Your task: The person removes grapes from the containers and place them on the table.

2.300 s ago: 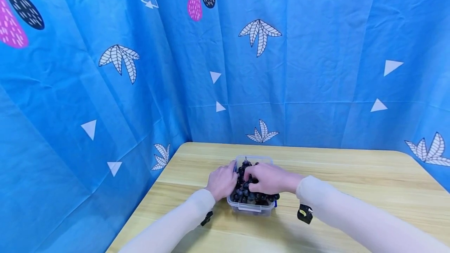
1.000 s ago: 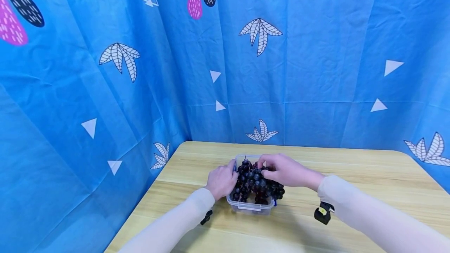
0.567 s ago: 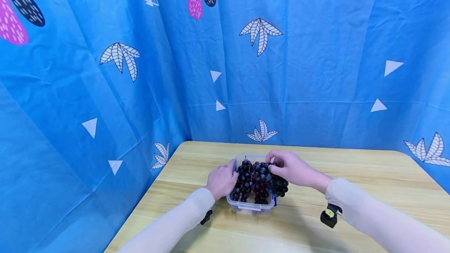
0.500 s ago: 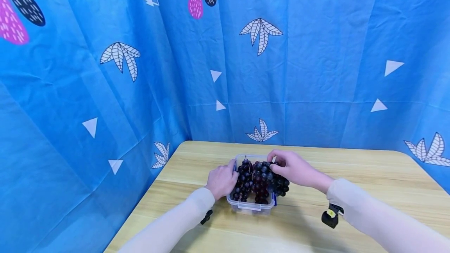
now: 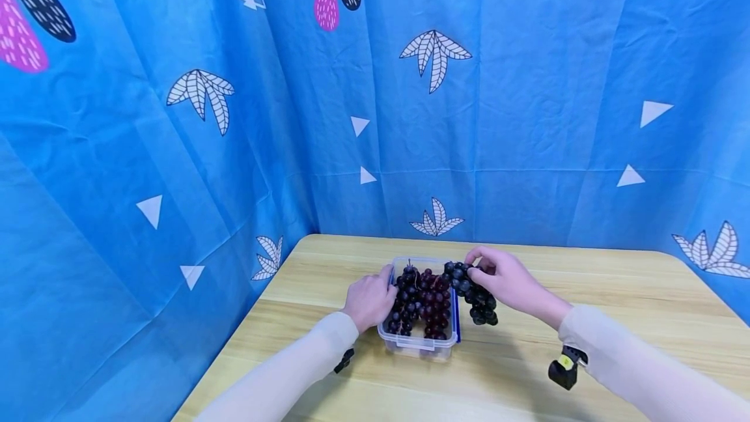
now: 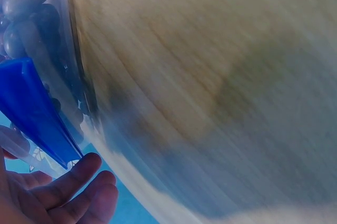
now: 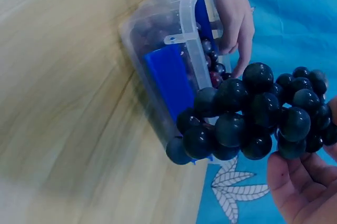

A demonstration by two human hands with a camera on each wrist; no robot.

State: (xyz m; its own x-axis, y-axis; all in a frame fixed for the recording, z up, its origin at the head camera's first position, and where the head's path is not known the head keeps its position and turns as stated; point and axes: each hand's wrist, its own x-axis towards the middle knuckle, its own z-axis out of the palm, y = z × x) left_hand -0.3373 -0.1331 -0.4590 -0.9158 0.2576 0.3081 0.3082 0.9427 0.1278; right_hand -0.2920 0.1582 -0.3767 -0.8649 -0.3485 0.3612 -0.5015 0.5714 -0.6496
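- A person's right hand (image 5: 505,279) holds a bunch of black grapes (image 5: 483,305) just off the right side of a clear plastic container (image 5: 430,353) on a wooden table (image 5: 586,327).
- The right grip is drawn in around the upper part of the bunch, thumb to one side, fingers to the other, grapes filling the space between.
- The left hand (image 5: 370,301) straddles the container's left rim, its grip closed on the wall near a blue latch (image 6: 31,108).
- Inside the container lie a second black bunch (image 5: 404,305), at left, and a reddish-purple bunch (image 5: 435,308), at right.
- The step in hand appears to be lifting the held bunch out while the left hand steadies the container. The next move would call for swinging its top end clear of the rim and lowering it gently, so no grapes are knocked loose.
- Hard to make out: whether the bunch touches the rim. The pinched stem is out of sight behind fruit and fingers, the right hand is cut off in its own wrist view, and the left wrist view, hazy, catches mostly tabletop.
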